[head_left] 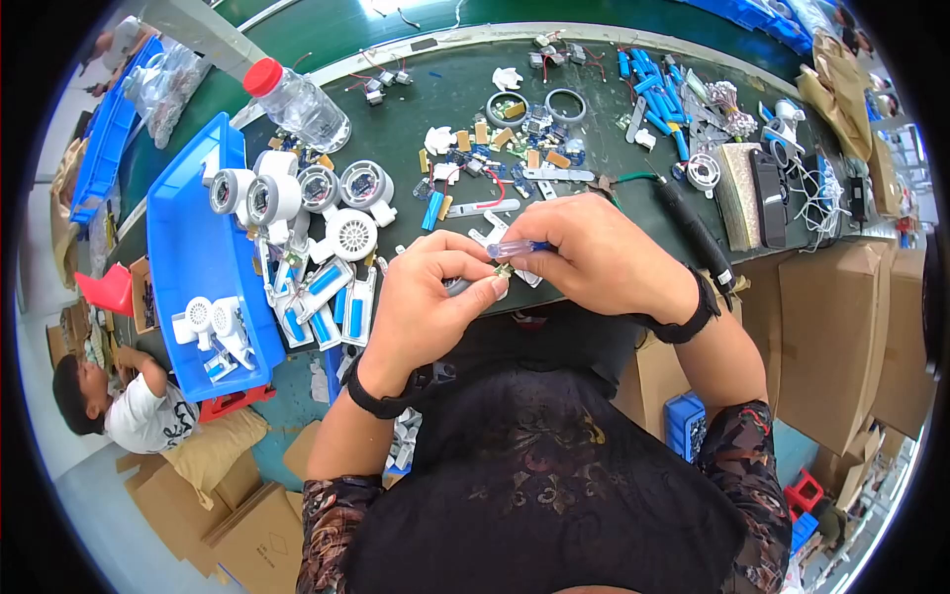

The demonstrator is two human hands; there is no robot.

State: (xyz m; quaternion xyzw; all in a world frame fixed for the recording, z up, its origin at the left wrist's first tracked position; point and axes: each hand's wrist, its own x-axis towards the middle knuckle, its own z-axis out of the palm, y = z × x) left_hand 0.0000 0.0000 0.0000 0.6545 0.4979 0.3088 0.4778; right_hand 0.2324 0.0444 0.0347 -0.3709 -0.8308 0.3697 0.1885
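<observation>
1. Black shirt front (554, 495) sits nearest the lens, just below both hands
2. Left hand (421, 302): fingers pinched narrow on a small green board (503, 269); a grey rounded part (457, 286) shows under the same fingers, can't tell if the two are joined
3. Right hand (599, 252): fingers closed round a clear blue-violet handle (515, 248), probably a screwdriver; tip hidden, so can't tell if it touches the board
4. Board location: between the two hands, right at the left fingertips, over the near side of the bench (455, 109)
5. Handling, my read: board light, stiff, fragile; take it by the edges, stay off the components, don't flex it
6. Grey part looks like hard plastic, light, maybe a bit slick; outer wall is the place to grip
7. Handle looks smooth and could twist in damp fingers; hold it round the grip, light push only with a board this small
8. Around: white fan bodies (353, 235) left of the left hand, blue tray (210, 267) beyond them; loose grey ring (566, 92) ahead on the bench; black soldering iron (690, 220) near the right wrist, so watch that elbow swing
</observation>
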